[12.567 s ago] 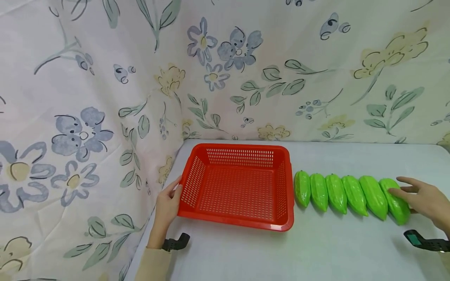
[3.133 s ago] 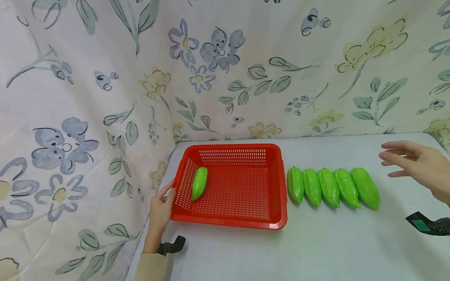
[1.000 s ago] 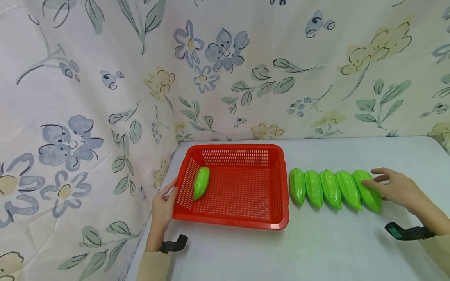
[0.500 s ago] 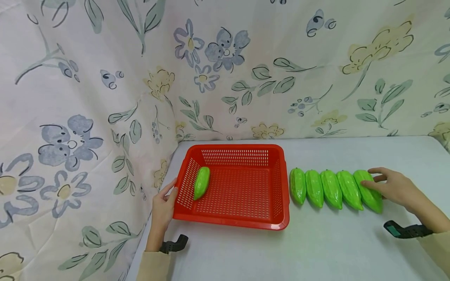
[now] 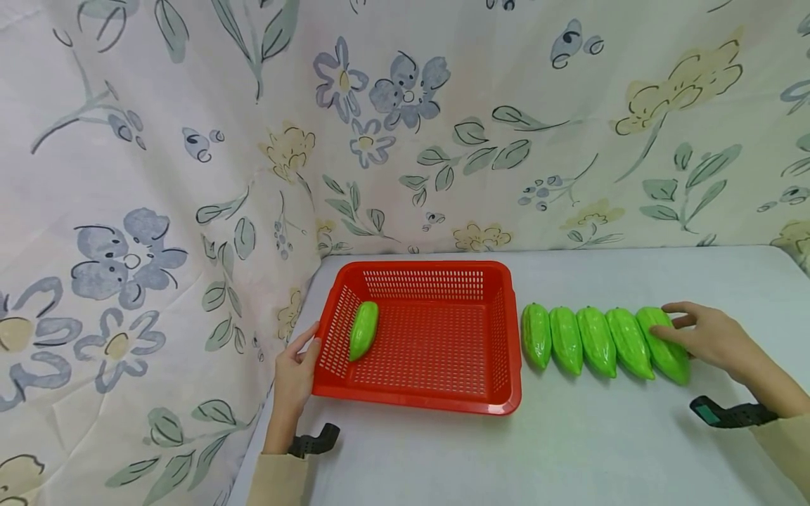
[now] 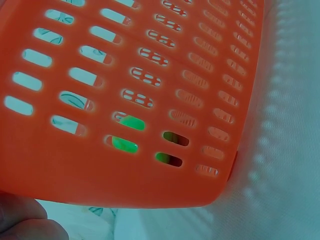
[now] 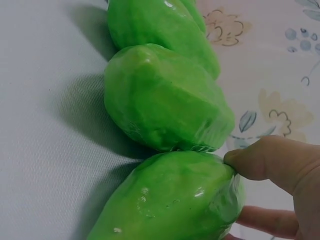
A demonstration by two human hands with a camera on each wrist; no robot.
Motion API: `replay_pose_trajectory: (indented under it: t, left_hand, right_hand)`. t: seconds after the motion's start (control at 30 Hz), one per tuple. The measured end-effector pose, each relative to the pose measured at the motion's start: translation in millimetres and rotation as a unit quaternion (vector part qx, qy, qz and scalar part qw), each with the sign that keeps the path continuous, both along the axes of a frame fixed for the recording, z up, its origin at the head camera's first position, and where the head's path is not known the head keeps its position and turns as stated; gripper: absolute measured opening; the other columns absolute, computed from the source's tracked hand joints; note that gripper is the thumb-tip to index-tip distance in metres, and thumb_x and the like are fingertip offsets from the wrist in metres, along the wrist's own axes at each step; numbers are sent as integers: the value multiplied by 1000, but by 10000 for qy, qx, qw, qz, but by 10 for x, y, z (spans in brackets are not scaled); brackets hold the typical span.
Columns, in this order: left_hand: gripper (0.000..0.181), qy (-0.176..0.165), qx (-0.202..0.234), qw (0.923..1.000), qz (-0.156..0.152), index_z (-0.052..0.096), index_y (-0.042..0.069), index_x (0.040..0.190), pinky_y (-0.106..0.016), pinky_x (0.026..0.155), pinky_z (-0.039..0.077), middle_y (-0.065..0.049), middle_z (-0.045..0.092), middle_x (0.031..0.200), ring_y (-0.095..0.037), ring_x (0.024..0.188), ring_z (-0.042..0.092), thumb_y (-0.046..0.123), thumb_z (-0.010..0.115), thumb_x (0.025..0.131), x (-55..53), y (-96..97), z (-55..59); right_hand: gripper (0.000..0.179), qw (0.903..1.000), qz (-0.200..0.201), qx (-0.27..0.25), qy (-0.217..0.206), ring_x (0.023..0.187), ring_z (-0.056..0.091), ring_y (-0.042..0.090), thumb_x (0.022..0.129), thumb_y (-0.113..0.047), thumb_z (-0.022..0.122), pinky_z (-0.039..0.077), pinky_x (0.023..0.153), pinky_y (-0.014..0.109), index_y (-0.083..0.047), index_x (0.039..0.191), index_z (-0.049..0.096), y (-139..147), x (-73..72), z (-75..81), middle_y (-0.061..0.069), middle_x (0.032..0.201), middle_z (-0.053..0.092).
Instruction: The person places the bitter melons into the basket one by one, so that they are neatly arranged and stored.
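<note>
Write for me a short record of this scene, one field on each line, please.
Container: red basket on a white table
Inside: one green vegetable, near the left wall
Outside: row of five green vegetables, right of the basket
Left hand: holds the basket's left side
Right hand: thumb and fingers on the rightmost vegetable, which lies in the row
Backdrop: floral cloth

Red perforated basket (image 5: 411, 403), one green fruit (image 5: 363, 331) inside at left; five more fruits (image 5: 596, 341) rowed outside, right.
</note>
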State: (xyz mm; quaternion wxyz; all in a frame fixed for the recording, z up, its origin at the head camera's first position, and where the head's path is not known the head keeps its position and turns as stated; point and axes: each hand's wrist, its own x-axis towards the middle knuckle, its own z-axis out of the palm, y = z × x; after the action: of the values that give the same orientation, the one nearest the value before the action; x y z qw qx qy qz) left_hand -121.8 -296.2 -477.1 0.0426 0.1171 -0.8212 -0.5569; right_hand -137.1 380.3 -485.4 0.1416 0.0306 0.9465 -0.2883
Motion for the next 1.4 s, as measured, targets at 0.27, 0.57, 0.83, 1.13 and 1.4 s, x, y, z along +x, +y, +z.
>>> replay_pose_trajectory:
  t: [0.27, 0.57, 0.83, 1.13, 1.4]
  left_hand:
    - [44, 11, 63, 10000, 26, 59, 28, 150, -33, 69, 64, -28, 71, 121, -29, 83, 76, 38, 58, 107, 7, -4, -14]
    - [43, -16, -8, 10000, 70, 59, 28, 149, -30, 68, 64, -28, 72, 119, -30, 84, 76, 38, 57, 107, 20, 10, -15]
    - [44, 30, 8, 10000, 50, 59, 27, 150, -30, 69, 64, -27, 71, 122, -30, 85, 76, 39, 58, 107, 15, 8, -17]
    - [44, 40, 6, 10000, 60, 59, 27, 150, -33, 70, 65, -26, 71, 125, -33, 87, 77, 37, 58, 107, 5, 3, -24]
    - [44, 35, -5, 10000, 36, 58, 27, 150, -33, 71, 65, -26, 70, 126, -33, 89, 76, 38, 58, 107, 0, 0, -23]
  right_hand:
    - [84, 9995, -239, -142, 136, 73, 73, 28, 104, -49, 59, 59, 67, 52, 19, 146, 34, 48, 38, 23, 53, 134, 43]
    - [87, 9950, -819, -482, 321, 79, 72, 33, 104, -49, 58, 56, 67, 52, 19, 150, 30, 44, 56, 167, 52, 135, 41]
    - [87, 9894, -1145, -654, 602, 78, 68, 27, 105, -49, 56, 60, 62, 36, 19, 152, 28, 16, 56, 327, 49, 133, 44]
    - [86, 9844, -1304, -864, 812, 66, 55, -5, 104, -48, 57, 53, 56, 21, 17, 154, 29, -21, 53, 522, 43, 134, 47]
    - [84, 9832, -1231, -975, 930, 69, 48, -14, 105, -46, 56, 53, 57, 19, 15, 155, 28, -73, 32, 609, 42, 137, 44]
